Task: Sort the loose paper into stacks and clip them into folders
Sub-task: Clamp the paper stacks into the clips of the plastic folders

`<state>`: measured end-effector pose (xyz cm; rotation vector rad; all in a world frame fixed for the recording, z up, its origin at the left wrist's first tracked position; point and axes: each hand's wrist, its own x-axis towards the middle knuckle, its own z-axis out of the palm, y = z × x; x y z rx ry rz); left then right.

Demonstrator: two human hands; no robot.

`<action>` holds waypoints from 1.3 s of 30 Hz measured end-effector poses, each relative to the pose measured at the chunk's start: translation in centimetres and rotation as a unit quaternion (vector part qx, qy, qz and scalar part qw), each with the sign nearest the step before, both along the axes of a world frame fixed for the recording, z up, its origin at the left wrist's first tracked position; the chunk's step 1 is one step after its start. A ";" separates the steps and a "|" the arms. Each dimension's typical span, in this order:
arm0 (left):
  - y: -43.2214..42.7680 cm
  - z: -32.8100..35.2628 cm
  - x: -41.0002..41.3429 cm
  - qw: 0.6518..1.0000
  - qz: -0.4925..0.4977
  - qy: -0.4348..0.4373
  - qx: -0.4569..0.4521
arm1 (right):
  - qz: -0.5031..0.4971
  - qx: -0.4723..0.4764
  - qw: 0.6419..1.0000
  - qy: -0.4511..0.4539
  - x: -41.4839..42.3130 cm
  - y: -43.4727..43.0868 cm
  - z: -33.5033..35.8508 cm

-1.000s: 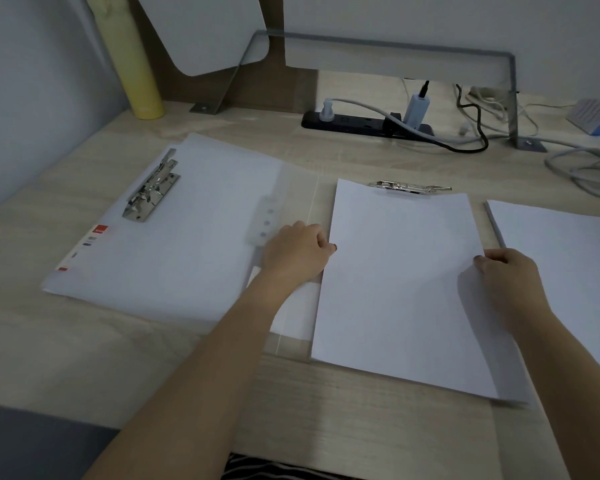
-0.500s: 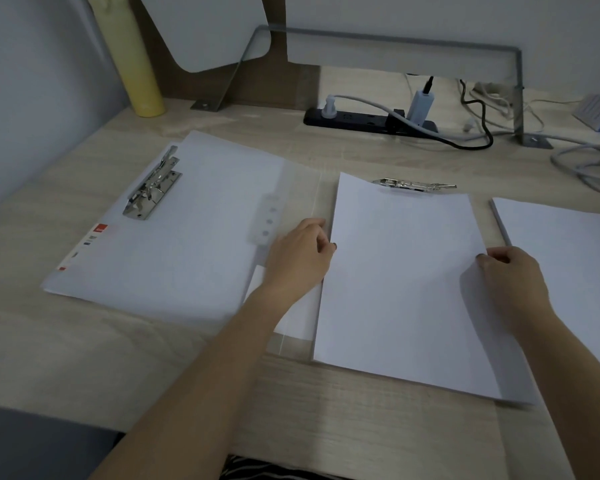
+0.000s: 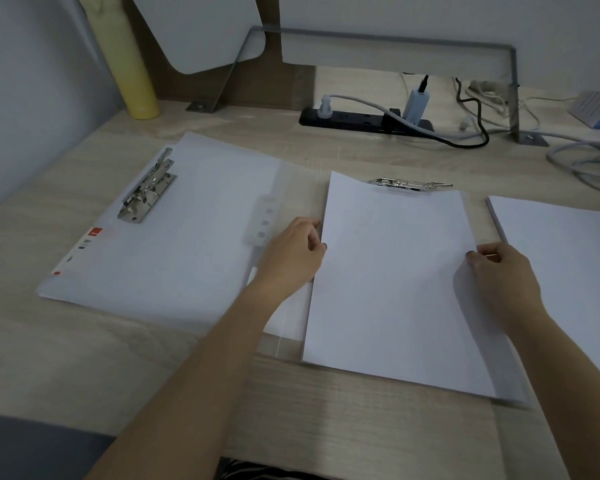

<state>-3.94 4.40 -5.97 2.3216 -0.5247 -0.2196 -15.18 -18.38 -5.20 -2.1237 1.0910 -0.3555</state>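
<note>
A translucent white folder (image 3: 174, 244) lies open on the desk, with a metal lever clip (image 3: 148, 188) on its left leaf. A stack of white paper (image 3: 392, 271) rests on the right leaf, its top edge just below a second metal clip (image 3: 409, 183). My left hand (image 3: 293, 252) holds the stack's left edge with curled fingers. My right hand (image 3: 499, 271) holds the right edge, thumb on top of the sheets. Another pile of loose paper (image 3: 568, 258) lies at the far right, partly cut off by the frame.
A black power strip (image 3: 361, 121) with plugs and tangled cables (image 3: 582, 157) lies along the back of the desk. A yellow cylinder (image 3: 132, 67) stands at the back left. A metal monitor-stand frame (image 3: 513, 81) rises behind. The wooden desk (image 3: 326, 410) front edge is close to me.
The paper stack has shifted slightly upward toward the right-hand clip, with both hands still on its side edges. The view has also drifted a little.
</note>
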 end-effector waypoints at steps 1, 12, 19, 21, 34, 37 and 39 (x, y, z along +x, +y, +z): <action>0.0 0.0 0.0 1.000 0.000 -0.004 0.004 | 0.001 -0.001 1.000 0.002 0.0 0.0 0.0; -0.9 0.0 -0.6 0.982 -0.065 -0.118 0.131 | -0.001 -0.015 1.000 0.011 -0.1 0.5 -0.2; -3.2 -1.0 -1.1 0.959 -0.090 -0.207 0.169 | -0.002 -0.014 1.000 0.005 0.1 0.2 -0.4; -3.5 -1.8 -1.5 0.965 -0.101 -0.164 0.175 | -0.006 -0.011 1.000 0.006 0.1 0.3 -0.2; -3.6 -2.2 -2.0 0.973 -0.076 -0.138 0.168 | 0.035 0.118 0.991 -0.048 7.1 -2.1 2.1; -3.5 -2.3 -2.0 0.972 -0.076 -0.140 0.170 | -0.018 0.223 0.968 -0.112 9.0 -3.8 2.1; -3.6 -2.4 -1.9 0.972 -0.077 -0.146 0.170 | -0.034 0.258 0.953 -0.154 9.8 -4.1 2.3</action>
